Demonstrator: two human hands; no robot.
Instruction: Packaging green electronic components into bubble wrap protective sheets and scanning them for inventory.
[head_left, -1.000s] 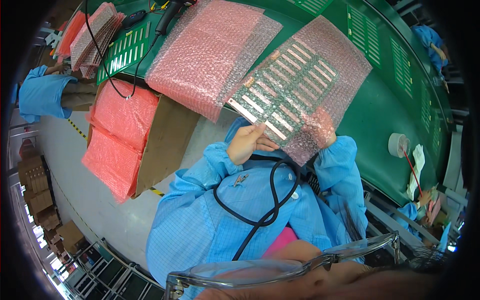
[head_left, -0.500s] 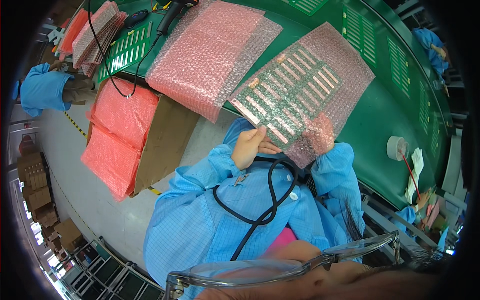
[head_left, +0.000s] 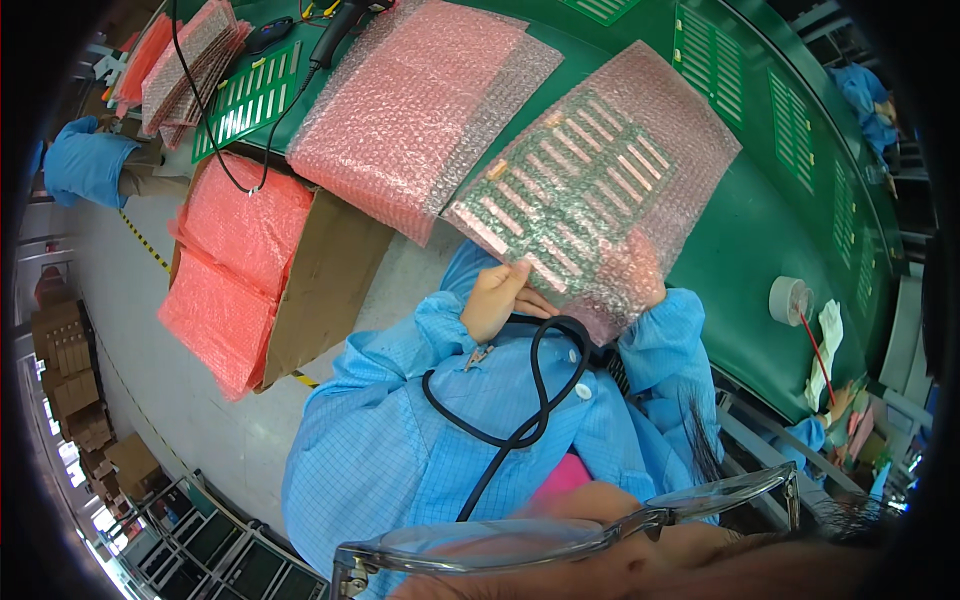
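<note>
Tilted a little further since earlier, the bubble-wrap pouch with its green circuit panel [head_left: 590, 190] runs toward one o'clock, left hand [head_left: 495, 300] pinching its near corner, right hand [head_left: 640, 275] closed behind.

The person's left hand [head_left: 495, 297] is raised in front of the chest, bare, with the fingers curled and the thumb pressed forward in a pinching grip at the level of the collar. Its forearm, in a light blue sleeve, bends up from the elbow at the lower left. The right hand [head_left: 640, 285] is held at about the same height, just to the right of the left one; it is largely covered, so only its blurred outline shows and its finger pose cannot be told. The right forearm, also in a blue sleeve, rises steeply from the lower right. Both wrists are close together.
</note>
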